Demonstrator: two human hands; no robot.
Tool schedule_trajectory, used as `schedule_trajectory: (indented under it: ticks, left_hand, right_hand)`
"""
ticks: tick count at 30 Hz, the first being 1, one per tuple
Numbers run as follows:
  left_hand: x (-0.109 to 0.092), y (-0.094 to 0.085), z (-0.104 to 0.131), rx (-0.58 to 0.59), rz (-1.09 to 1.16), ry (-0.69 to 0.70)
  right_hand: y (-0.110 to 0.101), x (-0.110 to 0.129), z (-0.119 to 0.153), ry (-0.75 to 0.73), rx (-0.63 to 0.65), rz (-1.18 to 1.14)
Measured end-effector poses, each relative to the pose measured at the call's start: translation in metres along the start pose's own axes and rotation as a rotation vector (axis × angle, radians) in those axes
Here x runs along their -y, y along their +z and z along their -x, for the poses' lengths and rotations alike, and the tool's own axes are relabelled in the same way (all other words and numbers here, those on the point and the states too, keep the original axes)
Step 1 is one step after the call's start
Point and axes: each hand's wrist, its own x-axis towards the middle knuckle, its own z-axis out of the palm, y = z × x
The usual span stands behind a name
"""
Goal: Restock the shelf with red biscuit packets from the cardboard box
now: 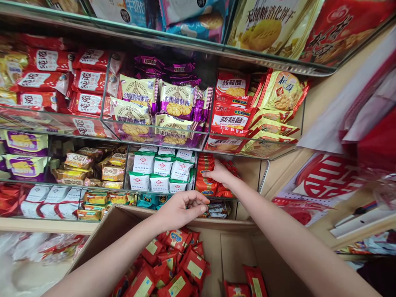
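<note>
My right hand [220, 174] reaches into a lower shelf compartment, on the stacked red snack packets [206, 186]. Its thumb points left across the stack and the fingertips are partly hidden; it seems to grip packets there. My left hand [185, 209] hovers over the far edge of an open cardboard box [213, 225], with fingers loosely curled, thumb apart from them and nothing visible in it. Inside the box, below my left hand, lies a heap of red packets with pale labels [194, 268]. A few more red packets [254, 282] lie at the box's near right.
White-and-green packets [160, 168] fill the compartment to the left. A glass shelf lip [253, 148] runs above my right hand, under red walnut shortbread packets [230, 119]. At right hang red and white bags [355, 103] beside a wooden side panel [286, 175].
</note>
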Motion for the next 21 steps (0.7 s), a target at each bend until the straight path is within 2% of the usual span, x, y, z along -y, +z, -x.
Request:
schedule_trajectory:
  ticks: [9,21]
  left_hand:
    - [0.0,0.0,0.0,-0.003,0.002,-0.002]
    - [-0.003,0.001,0.001,-0.026,-0.057,0.011]
  right_hand:
    - [-0.02,-0.006,0.014,0.034,-0.033,0.076]
    - [-0.008,-0.007,0.003,-0.093,0.029,0.017]
